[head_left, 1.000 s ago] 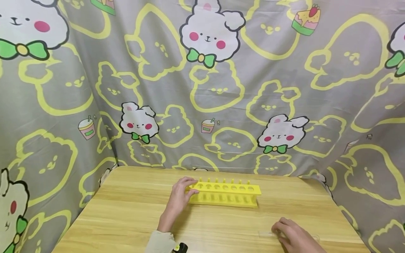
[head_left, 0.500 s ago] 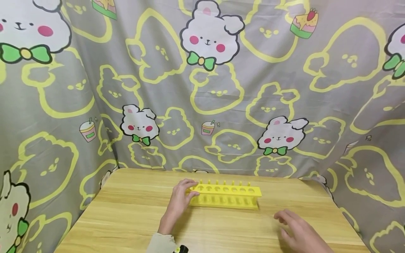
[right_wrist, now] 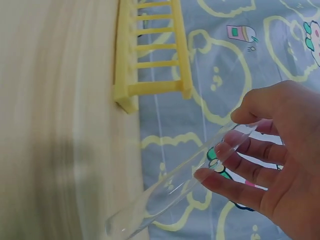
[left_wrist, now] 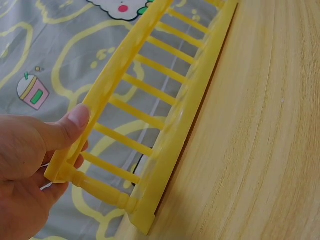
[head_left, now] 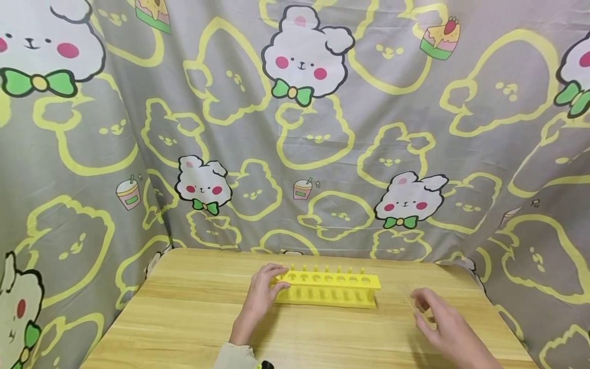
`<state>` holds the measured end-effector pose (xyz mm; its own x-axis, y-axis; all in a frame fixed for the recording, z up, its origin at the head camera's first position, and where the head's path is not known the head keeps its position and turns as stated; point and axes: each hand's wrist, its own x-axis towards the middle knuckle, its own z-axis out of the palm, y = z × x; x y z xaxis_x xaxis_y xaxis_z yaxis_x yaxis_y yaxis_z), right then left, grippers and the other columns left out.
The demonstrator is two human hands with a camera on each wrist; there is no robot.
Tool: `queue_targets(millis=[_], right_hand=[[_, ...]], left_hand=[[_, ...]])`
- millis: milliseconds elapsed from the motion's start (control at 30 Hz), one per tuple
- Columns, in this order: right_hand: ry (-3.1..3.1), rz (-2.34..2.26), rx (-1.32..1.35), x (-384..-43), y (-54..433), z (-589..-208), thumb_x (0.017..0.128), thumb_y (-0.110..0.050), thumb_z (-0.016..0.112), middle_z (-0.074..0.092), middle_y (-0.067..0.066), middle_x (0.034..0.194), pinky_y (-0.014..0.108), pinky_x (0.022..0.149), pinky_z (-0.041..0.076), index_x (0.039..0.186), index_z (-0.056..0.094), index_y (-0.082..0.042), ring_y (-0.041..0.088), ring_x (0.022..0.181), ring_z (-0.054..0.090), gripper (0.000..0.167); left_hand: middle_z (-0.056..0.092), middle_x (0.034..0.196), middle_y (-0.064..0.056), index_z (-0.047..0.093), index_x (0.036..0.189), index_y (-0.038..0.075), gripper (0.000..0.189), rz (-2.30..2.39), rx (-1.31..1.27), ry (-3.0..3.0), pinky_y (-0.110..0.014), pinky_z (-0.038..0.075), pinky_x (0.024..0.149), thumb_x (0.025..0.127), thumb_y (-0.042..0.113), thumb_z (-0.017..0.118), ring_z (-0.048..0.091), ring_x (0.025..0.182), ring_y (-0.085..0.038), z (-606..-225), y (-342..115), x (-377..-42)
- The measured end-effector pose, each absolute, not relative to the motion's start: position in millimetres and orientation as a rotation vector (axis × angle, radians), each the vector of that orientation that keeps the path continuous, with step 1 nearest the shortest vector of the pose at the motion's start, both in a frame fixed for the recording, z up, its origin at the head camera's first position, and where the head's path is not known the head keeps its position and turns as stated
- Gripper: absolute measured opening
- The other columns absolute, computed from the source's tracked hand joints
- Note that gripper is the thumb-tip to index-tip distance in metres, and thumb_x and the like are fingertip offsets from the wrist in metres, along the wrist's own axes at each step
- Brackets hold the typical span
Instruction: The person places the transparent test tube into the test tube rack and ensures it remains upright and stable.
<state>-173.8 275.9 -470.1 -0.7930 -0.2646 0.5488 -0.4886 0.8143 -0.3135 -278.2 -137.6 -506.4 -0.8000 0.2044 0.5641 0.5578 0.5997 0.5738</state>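
Observation:
A yellow test tube rack with a row of round holes stands on the table. My left hand grips its left end; in the left wrist view the thumb presses the top bar and the fingers curl underneath. To the right of the rack, my right hand is raised above the table. It pinches a clear test tube near one end between thumb and fingers. The tube slants and is faint in the head view. It is apart from the rack.
The wooden table reaches back to a grey curtain printed with rabbits and yellow outlines, which hangs along the back and both sides. A pale sleeve covers the left forearm.
My right hand has lifted the test tube from low over the table's front right, tilting it and bringing it farther back. My left hand stays on the rack.

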Motion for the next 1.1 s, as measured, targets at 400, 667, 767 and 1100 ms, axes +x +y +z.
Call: queue_targets(millis=[400,667,767,1100], right_hand=[[-2.434,0.801,0.498,-194,269,-445,0.089,0.011,0.072,0.054,-0.009,0.091,0.018,0.061,0.059,0.121,0.057,-0.005,0.003,0.088,0.059,0.039],[-2.363,0.788,0.468,-207,269,-432,0.086,0.012,0.073,0.060,-0.003,0.094,0.017,0.059,0.059,0.120,0.057,-0.002,-0.004,0.091,0.056,0.040],[-2.354,0.819,0.419,-208,270,-432,0.087,0.010,0.073,0.061,-0.001,0.096,0.020,0.058,0.059,0.121,0.057,-0.001,-0.006,0.092,0.055,0.039],[-2.313,0.862,0.334,-212,263,-434,0.091,0.001,0.075,0.061,-0.005,0.096,0.011,0.060,0.055,0.119,0.058,-0.007,-0.011,0.094,0.055,0.033]], left_hand=[[0.071,0.111,-0.012,0.076,0.111,-0.002,0.035,-1.069,-0.595,-2.375,-0.043,0.059,0.091,0.078,0.007,0.085,0.069,0.105,-0.030,-509,-139,-278],[0.071,0.111,-0.011,0.076,0.112,-0.001,0.035,-1.049,-0.615,-2.352,-0.043,0.060,0.090,0.079,0.007,0.085,0.069,0.104,-0.031,-507,-137,-278],[0.072,0.111,-0.011,0.077,0.112,-0.001,0.036,-1.032,-0.621,-2.345,-0.044,0.060,0.090,0.078,0.007,0.085,0.069,0.104,-0.031,-507,-137,-279],[0.071,0.116,-0.015,0.075,0.114,-0.002,0.039,-1.097,-0.596,-2.402,-0.044,0.057,0.097,0.078,0.006,0.086,0.068,0.109,-0.032,-508,-137,-277]])
